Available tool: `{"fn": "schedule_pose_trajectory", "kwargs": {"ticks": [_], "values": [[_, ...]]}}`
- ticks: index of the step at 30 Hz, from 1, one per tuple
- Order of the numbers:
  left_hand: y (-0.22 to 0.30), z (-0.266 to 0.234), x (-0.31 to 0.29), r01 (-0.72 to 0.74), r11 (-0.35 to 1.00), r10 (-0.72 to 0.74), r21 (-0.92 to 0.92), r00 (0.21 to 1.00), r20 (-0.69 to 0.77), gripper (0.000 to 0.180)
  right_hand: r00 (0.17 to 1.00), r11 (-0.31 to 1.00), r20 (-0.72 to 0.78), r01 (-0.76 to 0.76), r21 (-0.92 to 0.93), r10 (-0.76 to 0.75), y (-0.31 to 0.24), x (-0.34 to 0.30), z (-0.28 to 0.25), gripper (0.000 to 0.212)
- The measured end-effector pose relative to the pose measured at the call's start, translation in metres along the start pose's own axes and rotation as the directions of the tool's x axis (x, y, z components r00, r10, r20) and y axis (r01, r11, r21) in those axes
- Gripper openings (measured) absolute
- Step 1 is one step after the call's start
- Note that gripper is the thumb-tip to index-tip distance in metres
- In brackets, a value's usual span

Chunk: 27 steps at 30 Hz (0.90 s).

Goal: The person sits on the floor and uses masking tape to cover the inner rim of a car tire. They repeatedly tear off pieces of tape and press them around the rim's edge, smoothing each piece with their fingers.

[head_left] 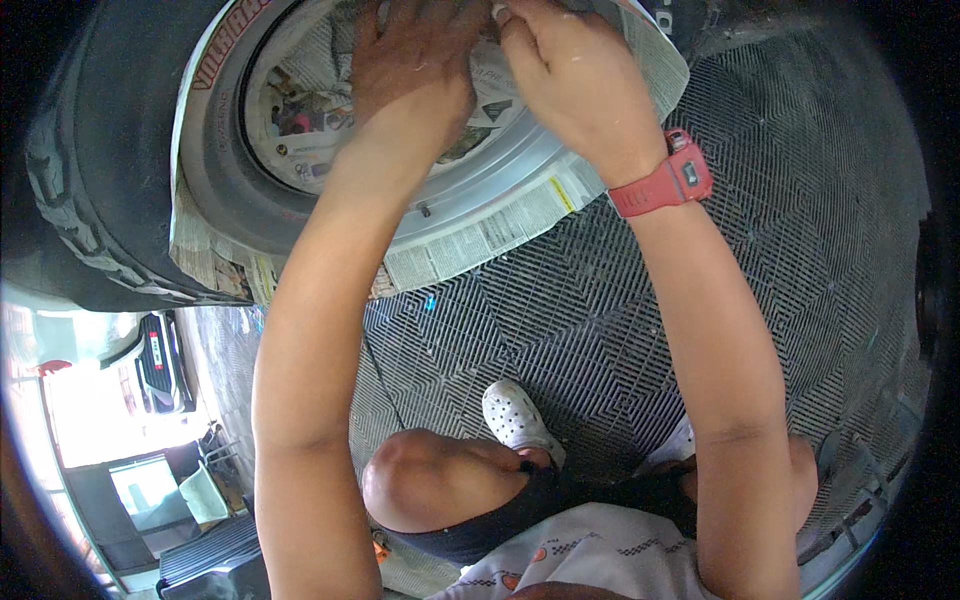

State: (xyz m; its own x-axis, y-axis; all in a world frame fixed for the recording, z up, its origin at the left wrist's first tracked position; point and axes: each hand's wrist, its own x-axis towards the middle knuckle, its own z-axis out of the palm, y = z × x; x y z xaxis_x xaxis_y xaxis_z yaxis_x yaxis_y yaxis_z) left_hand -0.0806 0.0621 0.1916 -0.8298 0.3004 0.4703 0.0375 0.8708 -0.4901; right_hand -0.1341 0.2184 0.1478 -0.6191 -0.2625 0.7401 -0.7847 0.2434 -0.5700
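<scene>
A grey wheel rim (476, 192) fills the upper part of the view. Newspaper sheets (440, 258) are tucked around its outer edge, between the rim and the black tyre (120, 130). More newspaper (308, 120) covers the inside of the rim. My left hand (415, 75) lies over that inner paper with its fingers extended, the tips close to the top edge of the picture. Beside it, my right hand (580, 75) is closed, thumb and fingers drawn together at the top; what they grip is hidden. A short valve stem (424, 209) sticks out of the rim.
Ribbed dark floor tiles (560, 300) lie below the wheel, with a small blue scrap (430, 301) on them. My white clog (515, 415) and bent knee (430, 480) are close beneath. A red watch (670, 178) is on my right wrist. Another vehicle (165, 365) stands at the left.
</scene>
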Motion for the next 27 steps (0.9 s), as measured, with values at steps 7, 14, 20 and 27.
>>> {"fn": "schedule_pose_trajectory", "kwargs": {"ticks": [7, 14, 20, 27], "values": [[-0.007, 0.006, -0.005, -0.065, 0.996, 0.064, 0.057, 0.998, 0.016, 0.040, 0.998, 0.985, -0.028, 0.057, -0.161, -0.063, 0.012, -0.007, -0.011, 0.027], [-0.007, 0.003, -0.006, -0.087, 0.994, 0.087, 0.072, 0.996, -0.002, 0.038, 0.998, 0.975, -0.068, -0.035, -0.219, 0.020, 0.022, -0.003, 0.004, 0.020], [-0.004, 0.007, -0.003, -0.081, 0.992, 0.082, 0.092, 0.997, -0.006, 0.036, 0.992, 0.952, -0.100, 0.041, -0.303, -0.074, 0.044, 0.002, 0.021, 0.023], [0.002, 0.002, -0.001, -0.070, 0.993, 0.067, 0.098, 0.997, 0.033, 0.036, 0.986, 0.969, -0.160, 0.011, -0.246, -0.052, 0.049, 0.011, 0.030, 0.025]]}}
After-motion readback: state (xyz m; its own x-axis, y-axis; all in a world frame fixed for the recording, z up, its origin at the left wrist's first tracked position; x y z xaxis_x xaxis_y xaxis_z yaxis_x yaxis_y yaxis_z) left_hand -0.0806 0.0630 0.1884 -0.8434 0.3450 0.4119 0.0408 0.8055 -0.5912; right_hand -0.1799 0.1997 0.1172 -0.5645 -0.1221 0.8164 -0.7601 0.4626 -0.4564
